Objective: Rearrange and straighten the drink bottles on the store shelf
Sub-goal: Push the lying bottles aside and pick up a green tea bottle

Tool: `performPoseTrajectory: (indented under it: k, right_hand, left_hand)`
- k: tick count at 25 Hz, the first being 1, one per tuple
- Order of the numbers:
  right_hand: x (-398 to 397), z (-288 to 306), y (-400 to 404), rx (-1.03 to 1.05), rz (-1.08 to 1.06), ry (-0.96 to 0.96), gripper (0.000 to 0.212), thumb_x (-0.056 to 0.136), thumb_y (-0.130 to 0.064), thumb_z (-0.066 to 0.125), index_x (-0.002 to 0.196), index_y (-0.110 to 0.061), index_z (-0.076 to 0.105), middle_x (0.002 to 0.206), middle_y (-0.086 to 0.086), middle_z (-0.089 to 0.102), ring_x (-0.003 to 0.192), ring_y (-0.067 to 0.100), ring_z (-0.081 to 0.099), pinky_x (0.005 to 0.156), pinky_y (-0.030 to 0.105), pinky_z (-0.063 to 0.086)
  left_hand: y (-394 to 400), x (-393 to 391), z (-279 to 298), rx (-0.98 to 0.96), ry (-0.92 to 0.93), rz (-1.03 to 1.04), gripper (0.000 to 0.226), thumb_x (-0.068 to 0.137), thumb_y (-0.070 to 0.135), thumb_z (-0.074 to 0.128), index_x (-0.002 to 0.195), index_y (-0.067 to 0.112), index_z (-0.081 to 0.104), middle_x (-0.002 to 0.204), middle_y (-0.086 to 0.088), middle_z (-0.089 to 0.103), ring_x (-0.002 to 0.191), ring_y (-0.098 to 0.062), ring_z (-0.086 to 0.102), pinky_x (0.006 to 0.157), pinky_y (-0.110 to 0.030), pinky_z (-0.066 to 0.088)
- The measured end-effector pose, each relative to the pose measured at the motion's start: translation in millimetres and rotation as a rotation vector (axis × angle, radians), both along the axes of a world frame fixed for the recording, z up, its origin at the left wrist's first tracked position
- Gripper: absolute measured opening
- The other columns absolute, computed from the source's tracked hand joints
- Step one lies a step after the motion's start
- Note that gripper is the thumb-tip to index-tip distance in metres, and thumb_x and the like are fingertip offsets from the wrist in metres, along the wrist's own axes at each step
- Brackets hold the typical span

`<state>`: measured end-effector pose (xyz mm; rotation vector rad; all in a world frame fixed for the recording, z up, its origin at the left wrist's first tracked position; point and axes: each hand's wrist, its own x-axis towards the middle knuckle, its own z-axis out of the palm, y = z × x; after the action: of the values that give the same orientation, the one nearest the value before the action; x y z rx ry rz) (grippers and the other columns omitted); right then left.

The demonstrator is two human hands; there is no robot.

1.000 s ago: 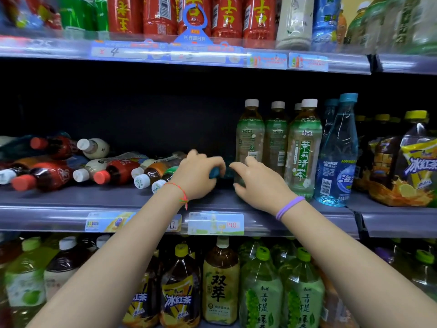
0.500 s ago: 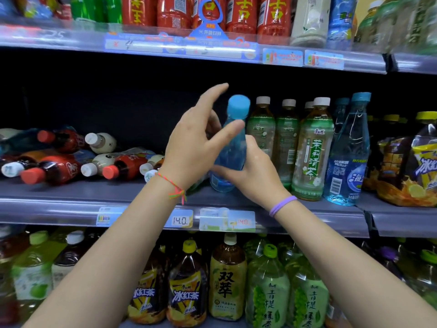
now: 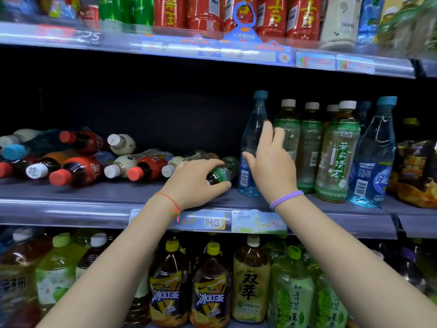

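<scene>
On the middle shelf [image 3: 71, 204] a clear blue bottle with a blue cap [image 3: 254, 129] stands upright, left of a row of upright green-label tea bottles [image 3: 335, 157]. My right hand [image 3: 272, 164] is against its right side, fingers straight, thumb in front of the label. My left hand [image 3: 194, 181] grips a dark bottle with a green label [image 3: 224, 170] that lies on its side just left of the blue bottle. Further left, several red-capped and white-capped bottles [image 3: 99, 162] lie in a heap, caps toward me.
Another blue bottle [image 3: 376, 157] stands at the right end of the tea row, with yellow-capped iced tea bottles [image 3: 416, 171] beyond. The upper shelf holds red bottles [image 3: 272, 15]. Large tea bottles [image 3: 210, 290] fill the lower shelf. Price tags [image 3: 212, 222] line the shelf edge.
The blue bottle went from lying flat to lifted in both hands to standing beside the tea row. My left hand let go and dropped onto the lying green-label bottle.
</scene>
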<state>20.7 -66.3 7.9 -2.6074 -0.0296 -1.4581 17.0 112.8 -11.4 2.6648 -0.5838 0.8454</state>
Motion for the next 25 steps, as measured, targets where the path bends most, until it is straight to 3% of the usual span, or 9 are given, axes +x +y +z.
performPoseTrajectory:
  k: [2,4,6,10,14,17,20,22,25]
  right_hand:
    - [-6.2,-4.3,14.2,-0.199,0.04,-0.153,0.058,0.085,-0.001,0.061,0.14,-0.011,0.044,0.121,0.016,0.049,0.067,0.03,0.059,0.045,0.031,0.034]
    - [-7.1,-3.0,22.2,-0.386,0.181,0.02,0.057,0.085,0.003,0.054,0.136,-0.023,0.046,0.115,0.009,0.045,0.089,0.031,0.055,0.058,0.038,0.044]
    - [-5.7,-2.5,23.4,-0.546,0.203,0.288,0.075,0.084,0.003,0.05,0.146,-0.035,0.033,0.129,0.004,0.04,0.112,0.029,0.044,0.083,0.042,0.044]
    - [-3.2,-0.4,27.0,-0.537,0.327,0.429,0.075,0.086,-0.005,0.055,0.145,-0.046,0.031,0.148,-0.008,0.033,0.126,0.023,0.033,0.099,0.045,0.035]
    - [-2.5,1.4,27.1,-0.503,0.399,0.321,0.063,0.083,-0.003,0.058,0.132,-0.042,0.046,0.141,-0.015,0.045,0.121,0.021,0.041,0.092,0.043,0.039]
    - [-6.8,-11.1,20.3,-0.225,0.593,0.292,0.048,0.081,-0.016,0.072,0.119,-0.037,0.051,0.116,-0.019,0.058,0.106,0.015,0.054,0.089,0.041,0.048]
    - [-23.0,-2.8,17.2,0.3,0.79,0.253,0.054,0.077,-0.025,0.084,0.121,-0.026,0.054,0.11,-0.015,0.065,0.101,0.0,0.062,0.085,0.021,0.051]
    - [-32.8,12.8,15.7,0.525,0.771,0.178,0.048,0.079,-0.028,0.082,0.119,-0.024,0.055,0.108,-0.016,0.065,0.096,-0.008,0.061,0.074,0.006,0.047]
    - [-36.5,21.6,12.1,0.615,0.654,0.094,0.04,0.084,-0.038,0.076,0.114,-0.021,0.054,0.101,-0.017,0.061,0.087,-0.009,0.057,0.063,0.005,0.043]
  left_hand:
    - [11.3,-4.9,1.4,-0.05,-0.027,-0.018,0.06,0.084,0.071,0.04,0.128,0.036,0.06,0.121,0.004,0.067,0.119,-0.019,0.056,0.106,-0.037,0.034]
    - [26.0,-2.8,1.7,-0.13,-0.06,-0.093,0.062,0.084,0.067,0.026,0.113,0.033,0.069,0.104,0.003,0.072,0.106,-0.019,0.058,0.102,-0.042,0.038]
    - [39.8,8.0,-2.2,-0.134,-0.068,-0.101,0.053,0.091,0.053,0.027,0.112,0.028,0.069,0.109,0.002,0.07,0.108,-0.02,0.055,0.1,-0.045,0.041]
    - [52.4,26.1,-10.6,-0.044,0.116,-0.055,0.042,0.096,0.029,0.04,0.134,0.035,0.056,0.143,0.0,0.047,0.131,-0.028,0.042,0.112,-0.046,0.033]
    - [52.5,25.9,-7.6,-0.049,0.097,-0.063,0.041,0.091,0.035,0.038,0.125,0.039,0.061,0.133,0.001,0.047,0.12,-0.03,0.044,0.107,-0.047,0.037]
    - [51.3,16.9,-13.3,-0.022,0.009,-0.08,0.032,0.094,0.034,0.052,0.125,0.035,0.062,0.124,0.005,0.048,0.106,-0.025,0.04,0.096,-0.043,0.043]
    - [51.2,9.7,-15.6,-0.058,-0.134,-0.088,0.04,0.087,0.04,0.06,0.127,0.036,0.059,0.114,0.007,0.046,0.102,-0.022,0.04,0.079,-0.038,0.05]
    - [49.3,8.2,-12.5,-0.061,-0.142,-0.031,0.052,0.082,0.046,0.063,0.132,0.036,0.052,0.116,0.004,0.043,0.106,-0.023,0.042,0.073,-0.034,0.048]
    - [45.7,3.8,-3.9,-0.049,0.049,0.166,0.071,0.077,0.056,0.067,0.137,0.03,0.039,0.123,-0.005,0.042,0.109,-0.03,0.052,0.071,-0.033,0.042]
